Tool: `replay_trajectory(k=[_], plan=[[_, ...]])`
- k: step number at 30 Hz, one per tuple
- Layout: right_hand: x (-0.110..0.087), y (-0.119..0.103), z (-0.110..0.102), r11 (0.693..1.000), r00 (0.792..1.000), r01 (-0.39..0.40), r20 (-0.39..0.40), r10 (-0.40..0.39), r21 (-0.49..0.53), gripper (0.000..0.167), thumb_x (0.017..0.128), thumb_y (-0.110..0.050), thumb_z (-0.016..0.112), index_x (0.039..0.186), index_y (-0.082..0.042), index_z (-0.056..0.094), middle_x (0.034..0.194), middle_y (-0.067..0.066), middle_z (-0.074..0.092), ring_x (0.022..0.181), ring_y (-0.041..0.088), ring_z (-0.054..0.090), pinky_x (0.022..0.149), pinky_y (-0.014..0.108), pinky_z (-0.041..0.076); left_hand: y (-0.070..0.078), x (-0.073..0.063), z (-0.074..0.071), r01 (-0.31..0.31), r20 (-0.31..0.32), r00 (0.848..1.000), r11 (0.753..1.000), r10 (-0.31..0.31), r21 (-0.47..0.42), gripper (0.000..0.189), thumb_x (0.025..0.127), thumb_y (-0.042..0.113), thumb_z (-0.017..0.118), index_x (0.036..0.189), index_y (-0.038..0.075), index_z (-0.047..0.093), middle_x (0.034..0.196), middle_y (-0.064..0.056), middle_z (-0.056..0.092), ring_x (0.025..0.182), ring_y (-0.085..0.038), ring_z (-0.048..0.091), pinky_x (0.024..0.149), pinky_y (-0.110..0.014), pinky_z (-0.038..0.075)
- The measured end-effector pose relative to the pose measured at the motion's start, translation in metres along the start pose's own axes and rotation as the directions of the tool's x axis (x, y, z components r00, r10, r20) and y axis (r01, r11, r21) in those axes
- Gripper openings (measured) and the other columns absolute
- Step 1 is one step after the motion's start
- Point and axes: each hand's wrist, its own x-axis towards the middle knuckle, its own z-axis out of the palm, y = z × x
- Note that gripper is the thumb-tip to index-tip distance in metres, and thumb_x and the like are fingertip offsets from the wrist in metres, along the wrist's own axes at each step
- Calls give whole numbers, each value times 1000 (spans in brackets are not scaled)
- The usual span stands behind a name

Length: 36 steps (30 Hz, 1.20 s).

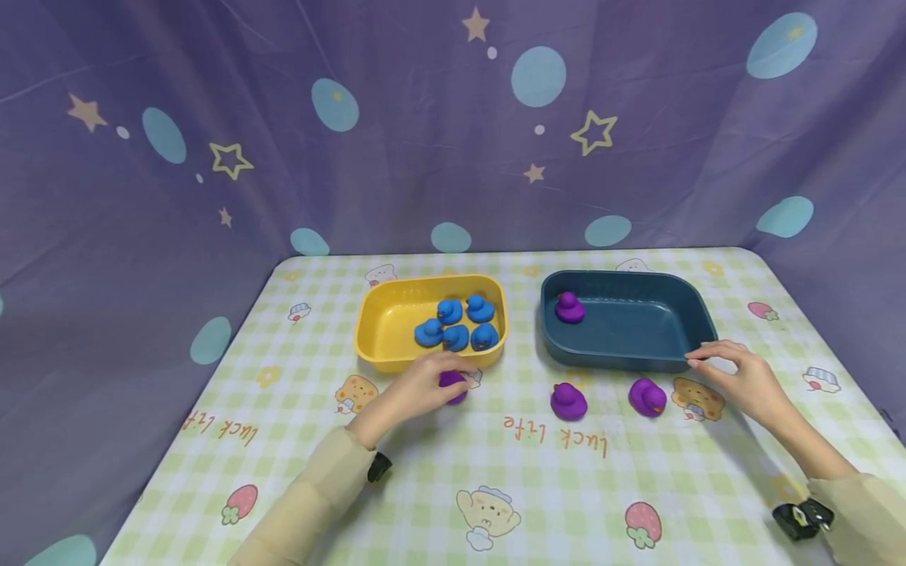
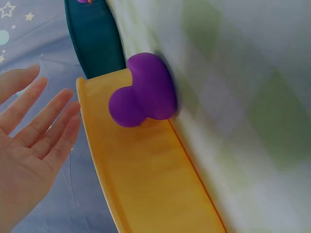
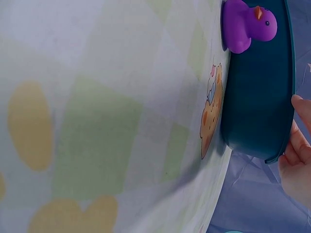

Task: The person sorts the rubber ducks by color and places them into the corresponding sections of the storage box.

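My left hand (image 1: 433,383) is over a purple rubber duck (image 1: 454,387) in front of the yellow tub (image 1: 382,363). In the left wrist view its fingers are spread and nearly straight, apart from the duck (image 2: 153,87). My right hand (image 1: 749,383) is at the near right corner of the dark teal tub (image 1: 616,359). Its thumb and fingertips pinch the rim, as the right wrist view shows at the tub's edge (image 3: 293,58). Two more purple ducks, one (image 1: 569,402) and another (image 1: 647,398), sit on the cloth before the teal tub.
Several blue ducks (image 1: 456,338) are gathered at the right side of the yellow tub. A single purple duck (image 1: 569,307) sits at the teal tub's left end. Both tubs stand on a checked tablecloth (image 1: 552,495), with a purple patterned curtain (image 1: 425,173) behind.
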Motion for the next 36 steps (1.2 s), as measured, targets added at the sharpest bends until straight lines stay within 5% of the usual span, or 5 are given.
replay_trajectory(k=[8, 16, 36], plan=[[0, 0, 0, 1000, 1000, 4, -4, -4, 0, 12, 82, -14, 63, 91, -8, 67, 94, -21, 50, 94, -15, 35, 76, 2, 27, -6, -6, 2, 20, 34, 999, 997, -23, 69, 24, 81, 13, 63, 103, 4, 64, 106, -7, 63, 102, -21, 55, 90, -35, 45], [0, 0, 1, 1000, 1000, -10, 6, 10, -7, 13, 82, -16, 63, 92, -9, 67, 97, -4, 55, 95, -16, 34, 79, 7, 29, -11, -12, 4, 71, 70, 995, 995, -76, 66, 27, 80, 13, 64, 106, 5, 63, 111, -9, 60, 106, -22, 54, 94, -35, 43], [0, 1, 0, 1000, 1000, 3, -8, -3, 8, 12, 82, -15, 63, 91, -8, 67, 94, -25, 49, 96, -15, 35, 77, 4, 27, -23, -12, 5, 64, 89, 993, 993, -72, 95, 30, 79, 8, 63, 109, 3, 61, 113, -12, 59, 106, -23, 54, 94, -35, 43]])
